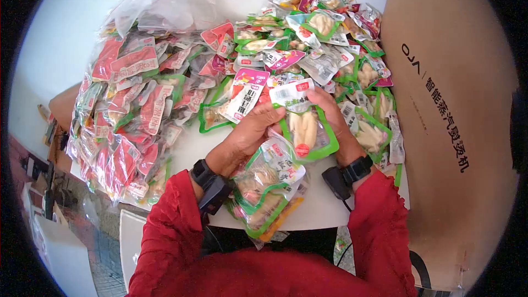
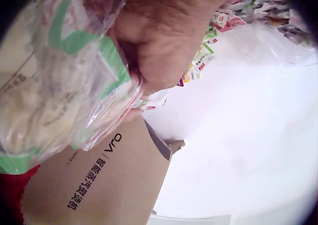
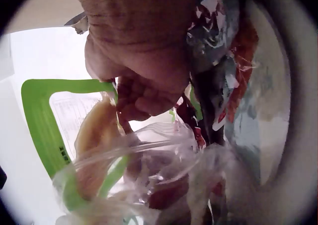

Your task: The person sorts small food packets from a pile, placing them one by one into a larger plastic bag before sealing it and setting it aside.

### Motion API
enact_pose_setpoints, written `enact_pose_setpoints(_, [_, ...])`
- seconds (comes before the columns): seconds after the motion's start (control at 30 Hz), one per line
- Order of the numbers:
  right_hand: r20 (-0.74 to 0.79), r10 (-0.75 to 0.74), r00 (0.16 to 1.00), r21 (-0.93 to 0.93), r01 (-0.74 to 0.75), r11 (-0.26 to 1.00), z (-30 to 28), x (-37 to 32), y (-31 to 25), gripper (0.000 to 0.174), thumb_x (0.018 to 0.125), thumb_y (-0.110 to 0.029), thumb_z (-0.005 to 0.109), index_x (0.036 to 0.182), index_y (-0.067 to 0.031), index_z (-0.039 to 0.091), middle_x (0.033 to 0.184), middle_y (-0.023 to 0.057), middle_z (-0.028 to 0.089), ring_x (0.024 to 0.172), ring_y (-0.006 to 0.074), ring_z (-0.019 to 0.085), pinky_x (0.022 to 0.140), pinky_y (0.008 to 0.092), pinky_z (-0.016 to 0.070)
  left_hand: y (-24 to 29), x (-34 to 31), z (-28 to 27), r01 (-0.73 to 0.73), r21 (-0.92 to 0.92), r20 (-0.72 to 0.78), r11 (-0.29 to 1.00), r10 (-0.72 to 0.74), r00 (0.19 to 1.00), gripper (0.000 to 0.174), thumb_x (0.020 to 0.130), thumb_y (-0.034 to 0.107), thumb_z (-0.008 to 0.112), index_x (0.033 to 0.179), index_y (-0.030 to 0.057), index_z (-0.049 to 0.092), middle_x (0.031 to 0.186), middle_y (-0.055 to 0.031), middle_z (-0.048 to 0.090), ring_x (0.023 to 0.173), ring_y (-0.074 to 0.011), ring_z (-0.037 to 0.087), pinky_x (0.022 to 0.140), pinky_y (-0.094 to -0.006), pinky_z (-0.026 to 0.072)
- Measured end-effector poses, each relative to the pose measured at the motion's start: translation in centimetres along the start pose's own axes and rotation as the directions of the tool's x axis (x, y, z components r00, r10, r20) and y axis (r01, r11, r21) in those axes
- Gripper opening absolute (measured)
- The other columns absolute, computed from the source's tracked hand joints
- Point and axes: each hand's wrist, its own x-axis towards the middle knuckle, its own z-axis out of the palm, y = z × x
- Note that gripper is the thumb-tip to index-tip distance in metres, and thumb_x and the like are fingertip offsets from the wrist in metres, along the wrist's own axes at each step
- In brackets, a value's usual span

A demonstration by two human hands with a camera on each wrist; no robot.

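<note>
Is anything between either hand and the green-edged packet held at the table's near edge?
Nothing visible. The left hand and right hand both grip the green-edged packet directly, above the white table. A bunch of packets hangs beneath the left hand.

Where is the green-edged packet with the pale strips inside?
In the head view, the green-edged packet is mid-frame, gripped between the left hand and right hand, a stack of packets just below and the cardboard box to its right.
</note>
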Motion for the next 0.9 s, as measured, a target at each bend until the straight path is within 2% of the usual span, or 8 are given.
enact_pose_setpoints(0.1, [-0.096,0.022,0.995,0.046,-0.017,0.999,1.2,-0.5,-1.0,0.03,0.082,-0.022,0.05,0.101,0.0003,0.056,0.092,0.0075,0.06,0.083,0.0145,0.058,0.076,0.0261,0.0456,0.3,-0.4,0.5,0.014,-0.012,0.037,1.0,-0.014,0.999,0.015,0.086,0.02,0.053,0.094,0.008,0.057,0.056,0.0056,0.047,0.047,-0.0021,0.039,0.043,-0.017,0.031])
enact_pose_setpoints(0.33, [-0.078,-0.051,0.996,-0.056,0.046,0.997,1.5,-1.1,-1.9,0.026,0.082,-0.022,0.052,0.096,-0.0011,0.058,0.091,0.0047,0.06,0.082,0.0113,0.057,0.074,0.0243,0.0446,0.3,-0.7,0.7,0.043,-0.011,0.103,0.999,-0.041,0.994,0.016,0.087,0.018,0.052,0.099,0.0079,0.056,0.056,0.0059,0.042,0.047,-0.0032,0.036,0.044,-0.0182,0.0308])
enact_pose_setpoints(0.4, [-0.175,-0.171,0.97,-0.224,0.13,0.966,2.4,-1.6,-1.9,0.027,0.086,-0.022,0.045,0.1,-0.0004,0.053,0.089,0.0055,0.058,0.082,0.0119,0.056,0.075,0.024,0.0439,0.3,-0.8,0.8,0.044,-0.015,0.104,0.999,-0.042,0.994,0.016,0.087,0.018,0.051,0.099,0.0078,0.056,0.056,0.0058,0.043,0.047,-0.0032,0.036,0.044,-0.0181,0.0308])
enact_pose_setpoints(0.53, [-0.098,-0.09,0.991,-0.16,0.074,0.984,-0.7,-0.6,-0.4,0.028,0.086,-0.022,0.045,0.102,0.0003,0.053,0.093,0.0063,0.057,0.085,0.012,0.055,0.077,0.0247,0.0434,0.1,-0.6,0.7,0.009,-0.012,0.099,1.0,-0.007,0.995,0.014,0.088,0.018,0.05,0.096,0.0078,0.056,0.055,0.0052,0.044,0.047,-0.0033,0.037,0.044,-0.018,0.0308])
enact_pose_setpoints(0.6, [-0.226,-0.225,0.948,-0.213,0.178,0.961,-1.1,-0.1,0.5,0.025,0.084,-0.022,0.05,0.099,-0.0019,0.054,0.097,0.0033,0.056,0.089,0.0099,0.053,0.078,0.024,0.0422,0.5,-0.6,1.0,-0.007,-0.022,0.056,1.0,0.008,0.998,0.014,0.088,0.019,0.05,0.095,0.0079,0.055,0.055,0.0049,0.044,0.047,-0.0032,0.037,0.044,-0.018,0.0308])
enact_pose_setpoints(0.7, [-0.096,-0.124,0.988,-0.11,0.114,0.987,0.2,-1.0,-0.6,0.029,0.084,-0.021,0.05,0.104,-0.0009,0.05,0.101,0.0046,0.053,0.092,0.0103,0.052,0.08,0.0238,0.0411,0.2,-0.2,0.5,-0.041,-0.021,-0.019,0.999,0.04,0.999,0.013,0.088,0.021,0.049,0.088,0.0085,0.053,0.054,0.0033,0.045,0.047,-0.0043,0.038,0.044,-0.0189,0.0326])
enact_pose_setpoints(0.8, [-0.017,-0.061,0.998,-0.186,0.056,0.981,0.7,-1.7,-1.1,0.031,0.082,-0.02,0.05,0.106,-0.0003,0.049,0.101,0.0059,0.053,0.092,0.0117,0.052,0.081,0.0242,0.0408,0.1,0.1,0.2,-0.072,0.024,-0.086,0.997,0.074,0.994,0.016,0.088,0.023,0.05,0.081,0.0093,0.051,0.054,0.0023,0.045,0.045,-0.005,0.039,0.043,-0.0193,0.0329])
enact_pose_setpoints(0.9, [-0.031,-0.04,0.999,-0.174,0.034,0.984,0.0,-1.5,-0.7,0.035,0.079,-0.017,0.052,0.109,0.0005,0.048,0.103,0.0069,0.053,0.094,0.0131,0.052,0.082,0.0251,0.0413,0.3,-0.1,0.3,-0.077,0.079,-0.116,0.994,0.086,0.99,0.017,0.088,0.025,0.05,0.08,0.0099,0.05,0.054,0.0027,0.045,0.045,-0.0043,0.039,0.042,-0.0188,0.0308])
